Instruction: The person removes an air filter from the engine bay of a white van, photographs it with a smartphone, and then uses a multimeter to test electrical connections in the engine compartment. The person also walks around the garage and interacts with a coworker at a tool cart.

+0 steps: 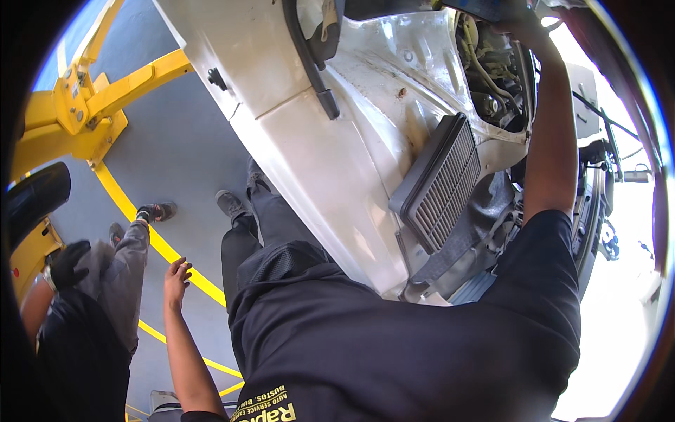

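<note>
Head view: left hand (177, 280), eight o'clock, relaxed, apparently empty; right hand (520, 27), one o'clock, at dark panel (485, 8), cannot tell whether grasping. Panel likely stiff; hold by edges. Air filter (444, 186), three o'clock, on white car body (295, 155): probably light, pleats fragile; hold by frame.

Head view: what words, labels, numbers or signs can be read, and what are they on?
Black shirt: yellow lettering, upside down, partly cut off at the lower edge; I don't copy out printed wording.
Yellow metal frame: small pale label, too small to read.
I can make out no other text.
</note>
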Tool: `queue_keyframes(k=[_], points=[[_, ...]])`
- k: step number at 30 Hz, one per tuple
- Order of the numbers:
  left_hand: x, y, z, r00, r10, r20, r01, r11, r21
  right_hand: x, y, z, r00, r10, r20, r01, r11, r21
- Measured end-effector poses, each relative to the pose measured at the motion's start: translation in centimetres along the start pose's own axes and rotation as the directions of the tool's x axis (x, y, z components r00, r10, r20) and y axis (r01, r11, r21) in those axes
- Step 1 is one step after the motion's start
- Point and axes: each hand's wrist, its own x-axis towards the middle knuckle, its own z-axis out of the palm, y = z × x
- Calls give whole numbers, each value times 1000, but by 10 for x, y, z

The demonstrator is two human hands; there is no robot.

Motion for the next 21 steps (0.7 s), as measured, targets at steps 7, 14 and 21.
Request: queue_keyframes(k=[7, 14, 21], points=[[-18, -13, 39, 992, -122, 14, 120, 987, 111, 21, 44, -13, 979, 188, 74, -202, 920, 335], [-94, 168, 89, 920, 224, 320, -284, 947, 152, -7, 51, -2, 934, 347, -83, -240, 784, 572], [-200, 431, 199, 185, 915, 358, -954, 254, -156, -130, -37, 7, 890, -230, -394, 188, 972, -142]])
